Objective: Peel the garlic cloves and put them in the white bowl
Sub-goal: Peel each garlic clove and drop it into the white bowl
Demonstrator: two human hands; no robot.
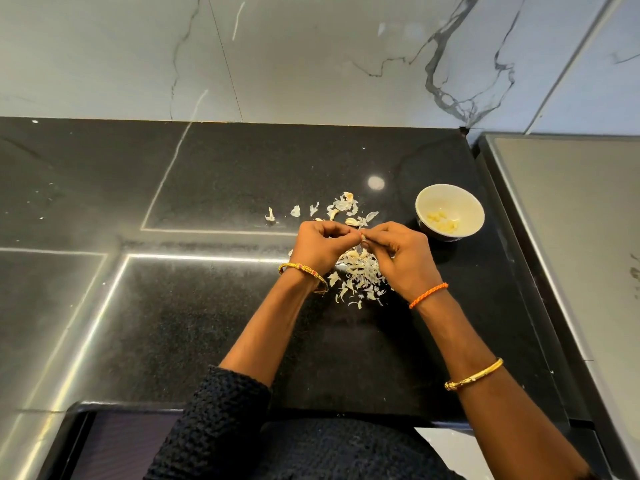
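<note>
While your two hands meet fingertip to fingertip above the black counter [207, 188], the garlic clove [362, 234] sits pinched right between them, almost wholly hidden, with only a small pale-orange tip showing at the point where the fingers touch. Your left hand [323, 247] curls its fingers and thumb in on the clove from the left, and your right hand [401, 254] does the same from the right, so both are pinching the one clove. Directly under and just behind your hands lies a heap of papery peels [360, 275], and a second looser scatter of peels and a few unpeeled cloves [341, 209] lies on the counter just beyond your knuckles. No writing or label can be read anywhere. The white bowl [464, 202] stands to the right of your right hand, near it but not touching, and it holds a small cluster of peeled, yellowish cloves [443, 221] at its bottom. You wear a gold bangle [303, 273] on the left wrist, an orange cord [428, 295] on the right wrist and another gold bangle [474, 374] further up that forearm. Behind the counter rises a marble-veined wall [311, 57].
</note>
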